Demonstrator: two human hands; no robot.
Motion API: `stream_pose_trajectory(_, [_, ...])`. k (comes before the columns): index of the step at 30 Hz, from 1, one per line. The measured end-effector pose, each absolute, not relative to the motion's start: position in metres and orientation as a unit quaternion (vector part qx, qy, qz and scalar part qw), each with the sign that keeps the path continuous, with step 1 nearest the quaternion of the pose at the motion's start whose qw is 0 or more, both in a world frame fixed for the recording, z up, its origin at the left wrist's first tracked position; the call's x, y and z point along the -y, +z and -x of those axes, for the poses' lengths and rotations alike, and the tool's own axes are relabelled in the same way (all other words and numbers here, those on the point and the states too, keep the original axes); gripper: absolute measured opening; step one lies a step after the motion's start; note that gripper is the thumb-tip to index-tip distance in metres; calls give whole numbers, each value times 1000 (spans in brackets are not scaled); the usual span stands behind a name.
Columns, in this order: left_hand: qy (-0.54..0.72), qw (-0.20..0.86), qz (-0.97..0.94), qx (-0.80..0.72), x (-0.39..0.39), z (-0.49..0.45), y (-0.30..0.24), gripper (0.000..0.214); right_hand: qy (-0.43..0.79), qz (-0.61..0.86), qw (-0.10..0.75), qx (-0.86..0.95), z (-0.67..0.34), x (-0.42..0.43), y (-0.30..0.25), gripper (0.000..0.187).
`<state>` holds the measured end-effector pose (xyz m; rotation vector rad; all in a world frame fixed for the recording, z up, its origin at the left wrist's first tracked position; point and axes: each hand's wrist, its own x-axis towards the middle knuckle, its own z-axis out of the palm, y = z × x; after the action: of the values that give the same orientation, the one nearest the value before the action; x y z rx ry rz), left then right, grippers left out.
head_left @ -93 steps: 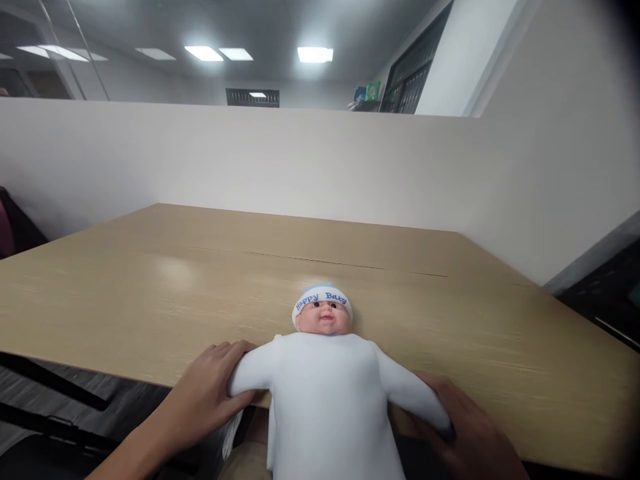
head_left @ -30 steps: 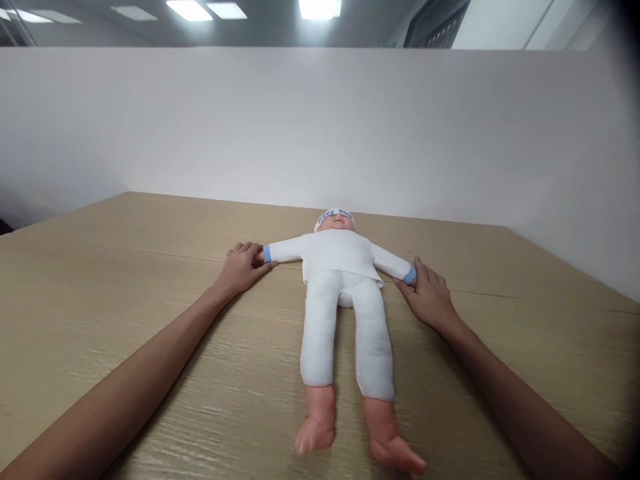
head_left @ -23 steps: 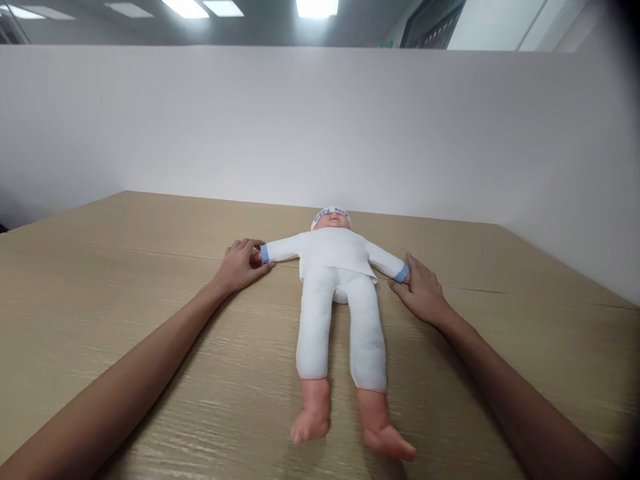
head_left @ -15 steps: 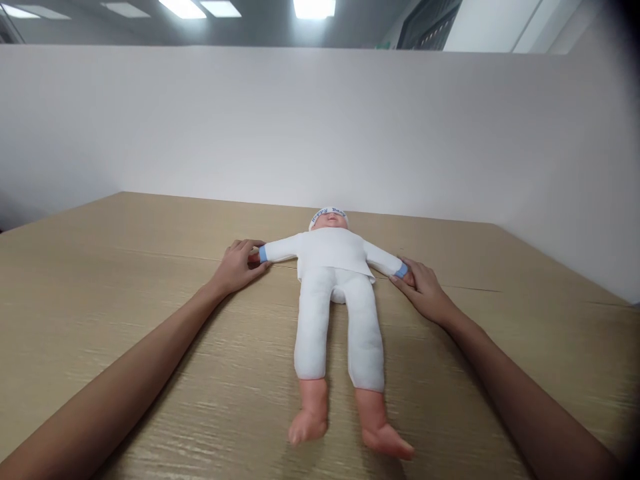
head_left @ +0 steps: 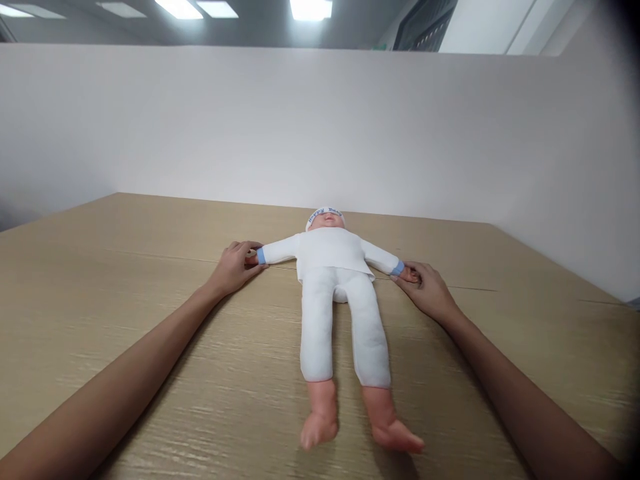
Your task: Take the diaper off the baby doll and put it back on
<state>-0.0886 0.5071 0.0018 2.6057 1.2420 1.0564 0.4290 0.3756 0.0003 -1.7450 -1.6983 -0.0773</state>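
Observation:
On its back on the wooden table lies a baby doll [head_left: 331, 250] in a white top and white trousers, arms spread wide and bare feet towards me. A white hat [head_left: 324, 215] with blue lettering covers its head down to the eyes. My left hand [head_left: 234, 268] is curled around the doll's hand on the left, next to the blue cuff [head_left: 261, 256]. On the opposite side, my right hand [head_left: 431, 291] holds the doll's other hand between thumb and fingers, beside the second blue cuff [head_left: 398, 268]. Some fingertips of both hands are hidden.
The wood-grain table [head_left: 150, 320] has a thin seam running across it behind my hands. A plain white partition [head_left: 280, 127] rises along its far edge. Ceiling lights [head_left: 311, 9] show above the partition.
The doll's legs and feet have swung slightly to the right. More of the doll's hand shows within my right hand. Both my hands keep nearly the same places.

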Motion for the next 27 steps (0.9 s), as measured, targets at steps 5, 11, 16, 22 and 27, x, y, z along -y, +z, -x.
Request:
stream_pose_trajectory(5, [356, 29, -844, -401, -506, 87, 1, 51, 2, 676, 358, 644, -429, -375, 0, 52])
stream_pose_trajectory(11, [368, 83, -822, -427, -502, 87, 5, 50, 44, 679, 389, 621, -428, -375, 4, 48])
stream_pose_trajectory(16, [362, 73, -813, -450, -509, 89, 2, 50, 48, 692, 406, 596, -426, -372, 7, 49])
stream_pose_trajectory(22, [335, 39, -805, -488, -509, 87, 0, 49, 16, 706, 372, 602, -420, -369, 10, 47])
stream_pose_trajectory(27, [317, 26, -787, -529, -496, 83, 3, 48, -43, 747, 327, 578, -410, -360, 8, 48])
